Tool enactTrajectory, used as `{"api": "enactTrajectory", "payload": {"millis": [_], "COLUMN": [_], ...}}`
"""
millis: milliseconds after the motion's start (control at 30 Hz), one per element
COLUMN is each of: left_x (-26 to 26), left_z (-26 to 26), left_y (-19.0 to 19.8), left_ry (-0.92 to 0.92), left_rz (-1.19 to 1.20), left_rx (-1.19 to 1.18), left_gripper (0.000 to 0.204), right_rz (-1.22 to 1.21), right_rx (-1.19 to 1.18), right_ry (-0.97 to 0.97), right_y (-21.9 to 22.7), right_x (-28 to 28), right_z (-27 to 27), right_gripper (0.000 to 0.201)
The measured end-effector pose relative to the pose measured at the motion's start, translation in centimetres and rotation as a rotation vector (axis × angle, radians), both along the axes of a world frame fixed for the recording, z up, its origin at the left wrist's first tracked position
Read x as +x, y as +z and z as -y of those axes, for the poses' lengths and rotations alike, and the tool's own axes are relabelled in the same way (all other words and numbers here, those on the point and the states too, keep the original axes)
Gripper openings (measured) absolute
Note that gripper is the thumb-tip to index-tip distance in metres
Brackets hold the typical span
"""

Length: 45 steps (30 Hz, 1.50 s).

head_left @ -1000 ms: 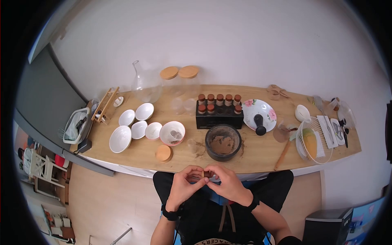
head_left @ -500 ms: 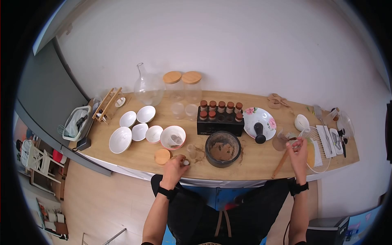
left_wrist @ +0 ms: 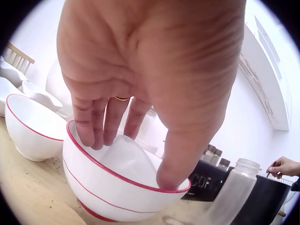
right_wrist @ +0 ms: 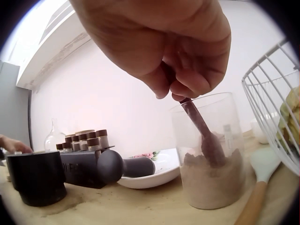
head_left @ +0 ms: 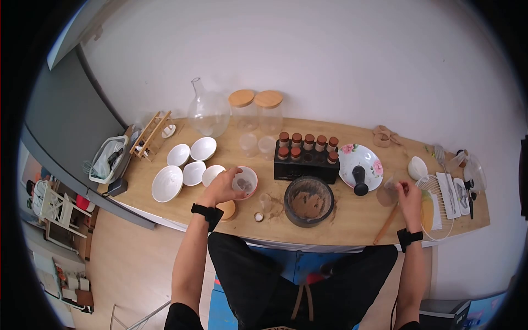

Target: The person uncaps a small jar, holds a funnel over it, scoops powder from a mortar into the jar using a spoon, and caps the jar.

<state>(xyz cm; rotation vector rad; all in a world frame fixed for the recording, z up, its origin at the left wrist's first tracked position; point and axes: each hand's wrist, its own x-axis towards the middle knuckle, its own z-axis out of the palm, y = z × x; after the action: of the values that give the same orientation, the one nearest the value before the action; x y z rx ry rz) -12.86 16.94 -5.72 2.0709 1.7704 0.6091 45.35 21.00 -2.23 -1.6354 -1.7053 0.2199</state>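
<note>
Over the table (head_left: pixel 355 217), a spoon (right_wrist: pixel 207 133) slants down from the right hand (right_wrist: pixel 164 42).

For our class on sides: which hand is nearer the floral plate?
Right. The right hand is right of the floral plate; the left hand is farther off, left of it, over a red-rimmed bowl.

A plain, pale wall (head_left: pixel 341 55) is rising behind a long wooden table (head_left: pixel 355 220). On the left side, a tall grey panel (head_left: pixel 69 121) is standing, and beyond it a white chair (head_left: pixel 67 220) is showing. Below, a beige floor (head_left: pixel 137 258) is spreading. Soft light is falling over the wall rather evenly.
</note>
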Motion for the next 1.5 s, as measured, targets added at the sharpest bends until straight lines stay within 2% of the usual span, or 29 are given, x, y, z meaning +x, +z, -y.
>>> {"api": "enactTrajectory", "payload": {"millis": [100, 233, 333, 400, 433, 500, 533, 600, 633, 700, 733, 800, 967, 1167, 1467, 1500], "left_x": [-0.1, 0.8, 0.8, 0.8, 0.9, 1.6, 2.2, 3.7, 4.4, 5.5, 6.0, 6.7, 7.8, 8.2, 8.8, 9.2], "left_z": [-1.1, -0.5, 0.8, 1.7, 2.1, 3.0, 3.4, 4.1, 4.3, 4.7, 4.8, 4.7, 5.2, 5.2, 4.8, 4.8], "left_y": [-0.7, 1.0, 2.6, 3.4, 3.8, 4.1, 4.2, 4.1, 3.9, 3.4, 3.0, 1.8, 1.0, 0.3, -1.2, -1.3], "left_ry": [-0.006, 0.038, 0.082, 0.057, 0.056, 0.018, 0.016, -0.006, -0.009, -0.026, -0.027, -0.048, -0.054, -0.034, -0.048, -0.042], "left_rz": [0.027, 0.043, 0.022, 0.209, 0.206, 0.323, 0.322, 0.694, 0.697, 1.038, 1.039, 1.000, 1.043, 1.029, 1.019, 1.075], "left_rx": [-0.037, -0.105, 0.013, 0.192, 0.193, 0.366, 0.363, 0.372, 0.367, 0.196, 0.194, 0.201, 0.144, 0.110, 0.132, 0.102], "left_gripper": [0.081, 0.082, 0.081, 0.080, 0.080, 0.085, 0.085, 0.092, 0.092, 0.093, 0.093, 0.091, 0.092, 0.091, 0.088, 0.088], "right_rz": [-0.025, -0.048, -0.057, -0.067, -0.168, -0.329, -0.330, -0.437, -0.435, -0.544, -0.544, -0.644, -0.623, -0.632, -0.488, -0.356], "right_rx": [0.056, 0.087, 0.099, 0.127, 0.169, 0.205, 0.203, 0.188, 0.185, 0.123, 0.122, -0.027, -0.065, -0.126, -0.100, -0.115], "right_ry": [0.018, -0.021, -0.033, -0.025, 0.000, 0.071, 0.068, 0.226, 0.221, 0.365, 0.363, 0.422, 0.493, 0.526, 0.554, 0.592], "right_y": [0.1, 3.1, 5.3, 6.4, 6.9, 7.8, 8.2, 8.8, 8.8, 8.7, 8.5, 7.7, 6.1, 4.9, 4.9, 5.2], "right_x": [0.6, -0.3, -0.4, -0.6, -1.1, -2.0, -2.6, -4.2, -5.2, -7.4, -8.3, -10.1, -13.2, -14.2, -16.0, -16.1], "right_z": [0.1, 2.0, 3.2, 3.9, 4.3, 5.0, 5.4, 6.2, 6.4, 6.8, 7.0, 7.3, 7.4, 6.9, 6.8, 6.8], "right_gripper": [0.022, 0.021, 0.020, 0.019, 0.018, 0.016, 0.016, 0.014, 0.014, 0.014, 0.014, 0.013, 0.014, 0.018, 0.021, 0.022]}}
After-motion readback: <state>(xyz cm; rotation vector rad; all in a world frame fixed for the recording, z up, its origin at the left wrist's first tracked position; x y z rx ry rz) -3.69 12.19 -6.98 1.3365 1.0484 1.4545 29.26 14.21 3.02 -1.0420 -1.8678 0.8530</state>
